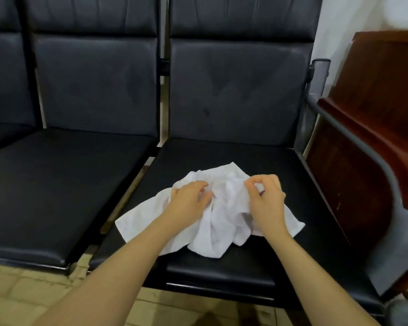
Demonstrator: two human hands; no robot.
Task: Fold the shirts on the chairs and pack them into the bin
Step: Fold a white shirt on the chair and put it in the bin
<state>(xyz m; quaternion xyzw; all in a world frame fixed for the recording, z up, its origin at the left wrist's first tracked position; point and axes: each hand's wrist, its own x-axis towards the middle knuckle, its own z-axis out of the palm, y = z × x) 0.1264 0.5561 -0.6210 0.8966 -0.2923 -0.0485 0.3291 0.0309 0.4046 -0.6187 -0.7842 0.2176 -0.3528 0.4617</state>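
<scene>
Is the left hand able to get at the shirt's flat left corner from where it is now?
Probably yes: the left hand already grips the white shirt, and nothing lies over that corner.

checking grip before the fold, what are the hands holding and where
Both hands pinch the crumpled white shirt: left hand and right hand at bunched cloth near its top middle.

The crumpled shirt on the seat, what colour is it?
Plain white shirt, seen best in the head view.
</scene>
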